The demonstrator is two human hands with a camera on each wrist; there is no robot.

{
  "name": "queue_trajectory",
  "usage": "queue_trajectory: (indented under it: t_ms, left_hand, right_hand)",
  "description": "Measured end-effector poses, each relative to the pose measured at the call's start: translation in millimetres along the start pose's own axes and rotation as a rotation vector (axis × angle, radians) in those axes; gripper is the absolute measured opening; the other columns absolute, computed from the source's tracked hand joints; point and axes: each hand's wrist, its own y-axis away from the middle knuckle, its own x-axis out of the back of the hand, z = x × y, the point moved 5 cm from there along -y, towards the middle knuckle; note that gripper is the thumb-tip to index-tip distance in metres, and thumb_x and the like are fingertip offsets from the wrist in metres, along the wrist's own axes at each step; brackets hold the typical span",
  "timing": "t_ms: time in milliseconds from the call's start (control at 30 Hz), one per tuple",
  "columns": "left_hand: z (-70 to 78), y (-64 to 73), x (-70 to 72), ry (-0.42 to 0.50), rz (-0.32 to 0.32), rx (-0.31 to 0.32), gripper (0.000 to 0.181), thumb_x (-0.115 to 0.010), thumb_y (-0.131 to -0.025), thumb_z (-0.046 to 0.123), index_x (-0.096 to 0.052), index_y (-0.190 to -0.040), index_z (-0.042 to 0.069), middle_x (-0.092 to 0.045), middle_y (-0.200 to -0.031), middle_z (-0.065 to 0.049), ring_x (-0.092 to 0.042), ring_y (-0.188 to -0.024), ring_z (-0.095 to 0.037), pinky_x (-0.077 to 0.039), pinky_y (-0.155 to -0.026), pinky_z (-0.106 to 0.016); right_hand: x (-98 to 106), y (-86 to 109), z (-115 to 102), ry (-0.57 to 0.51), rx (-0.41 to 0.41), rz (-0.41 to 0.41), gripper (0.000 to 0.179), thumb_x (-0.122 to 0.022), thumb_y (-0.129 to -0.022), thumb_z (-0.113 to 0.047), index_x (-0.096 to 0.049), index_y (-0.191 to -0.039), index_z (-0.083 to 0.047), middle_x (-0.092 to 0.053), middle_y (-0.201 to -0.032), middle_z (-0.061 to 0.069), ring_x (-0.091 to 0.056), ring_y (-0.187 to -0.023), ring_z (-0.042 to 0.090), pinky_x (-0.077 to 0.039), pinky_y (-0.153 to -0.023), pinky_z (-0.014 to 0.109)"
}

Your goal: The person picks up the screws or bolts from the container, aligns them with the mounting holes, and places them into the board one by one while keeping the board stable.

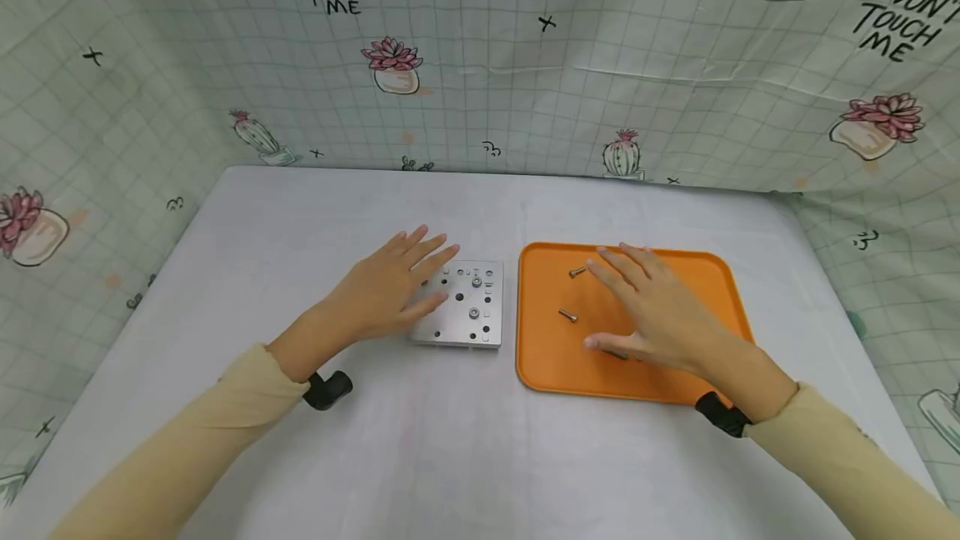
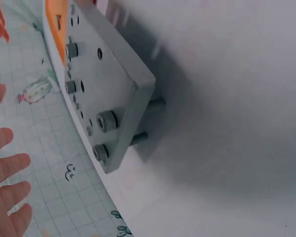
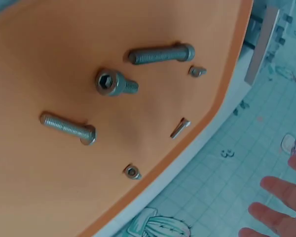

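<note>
My left hand (image 1: 382, 290) hovers with spread fingers over the left side of a silver metal plate (image 1: 457, 332) with several holes. Socket-head screws (image 2: 107, 121) stand in the plate, and screw shanks (image 2: 157, 104) stick out beneath it in the left wrist view. Over an orange tray (image 1: 555, 375), my right hand (image 1: 660, 319) is held with its fingers extended, holding nothing. Loose metal screws lie in that tray: a long one (image 3: 160, 54), a thick socket-head one (image 3: 108, 82), another long one (image 3: 66, 128) and several smaller ones, including a thin screw (image 3: 180, 127).
A white-covered table (image 1: 450, 457) carries the plate and, to its right, the tray. Behind and at both sides hangs a checked cloth (image 1: 480, 65) printed with cacti and lettering. Each wrist wears a black camera strap (image 1: 327, 390).
</note>
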Motion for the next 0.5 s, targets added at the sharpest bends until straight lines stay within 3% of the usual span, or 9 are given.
queue_trajectory:
  t_ms: [167, 333, 500]
  left_hand:
    - [-12.0, 9.2, -2.8, 0.149, -0.003, 0.076, 0.057, -0.047, -0.092, 0.04, -0.029, -0.142, 0.02, -0.033, -0.146, -0.007, -0.023, -0.137, -0.029, -0.024, -0.11, -0.044]
    - [-21.7, 22.1, -9.7, 0.353, -0.007, 0.158, 0.052, -0.055, -0.089, 0.033, -0.039, -0.137, 0.017, -0.042, -0.139, -0.008, -0.034, -0.131, -0.029, -0.034, -0.102, -0.049]
    - [-29.0, 30.2, -16.2, 0.488, 0.016, 0.181, 0.047, -0.057, -0.088, 0.026, -0.045, -0.131, 0.01, -0.05, -0.129, -0.01, -0.046, -0.121, -0.027, -0.038, -0.099, -0.045]
  right_hand:
    - [2.2, -0.8, 12.8, -0.007, -0.076, -0.045, 0.084, -0.06, -0.075, -0.061, -0.039, -0.135, -0.006, -0.042, -0.136, 0.016, -0.035, -0.125, 0.036, -0.03, -0.102, 0.05]
    - [2.8, -0.7, 25.5, -0.119, -0.184, -0.13, 0.078, -0.057, -0.079, -0.057, -0.039, -0.136, -0.007, -0.044, -0.135, 0.012, -0.04, -0.12, 0.031, -0.035, -0.098, 0.048]
    - [3.5, 0.0, 41.0, -0.222, -0.311, -0.196, 0.069, -0.053, -0.084, -0.055, -0.044, -0.133, -0.008, -0.047, -0.131, 0.013, -0.041, -0.12, 0.032, -0.037, -0.096, 0.051]
